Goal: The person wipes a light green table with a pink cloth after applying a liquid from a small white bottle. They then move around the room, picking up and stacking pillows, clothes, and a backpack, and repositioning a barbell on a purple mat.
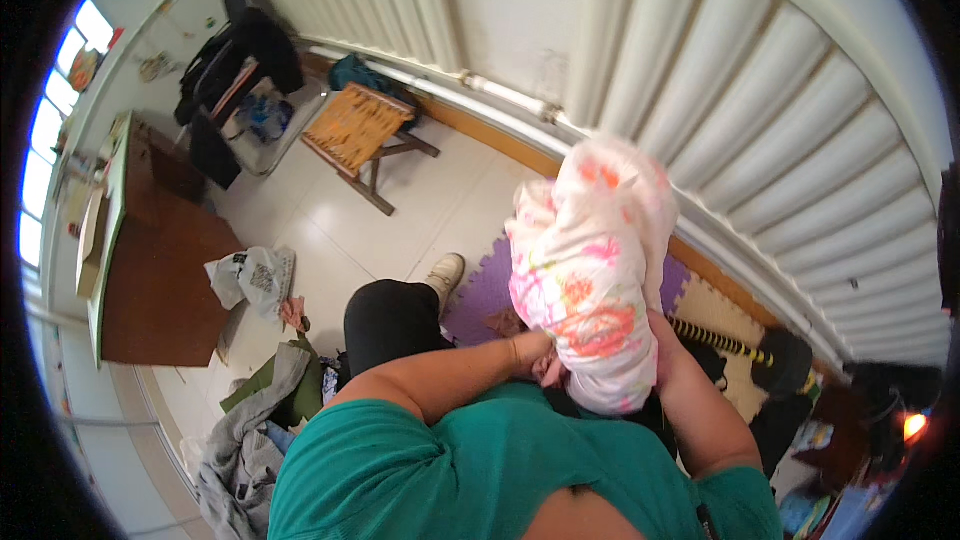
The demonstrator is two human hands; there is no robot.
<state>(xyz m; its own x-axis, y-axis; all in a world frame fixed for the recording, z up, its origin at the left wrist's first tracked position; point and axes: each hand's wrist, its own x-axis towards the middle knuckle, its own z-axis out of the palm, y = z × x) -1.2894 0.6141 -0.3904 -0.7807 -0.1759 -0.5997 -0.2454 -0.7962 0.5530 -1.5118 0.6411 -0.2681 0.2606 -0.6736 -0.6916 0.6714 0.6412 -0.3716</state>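
A bulky bundle of white fabric point(600, 270) with pink and orange flowers stands upright before my chest, its folded top leaning toward the radiator. My left hand point(534, 354) presses against its lower left side, with the fingers partly hidden. A bit of dusty-pink cloth point(553, 373) shows beside that hand. On the bundle's other side, my right hand point(661, 341) holds its lower edge; most of its fingers are behind the fabric.
Purple foam matting point(484, 285) lies under the bundle, beside a white ribbed radiator point(720, 90). A folding stool point(360, 127) stands ahead. At left are a brown cabinet point(165, 255), a white plastic bag point(259, 281) and heaped clothes point(247, 457). A black-and-yellow coiled rod point(720, 341) lies right.
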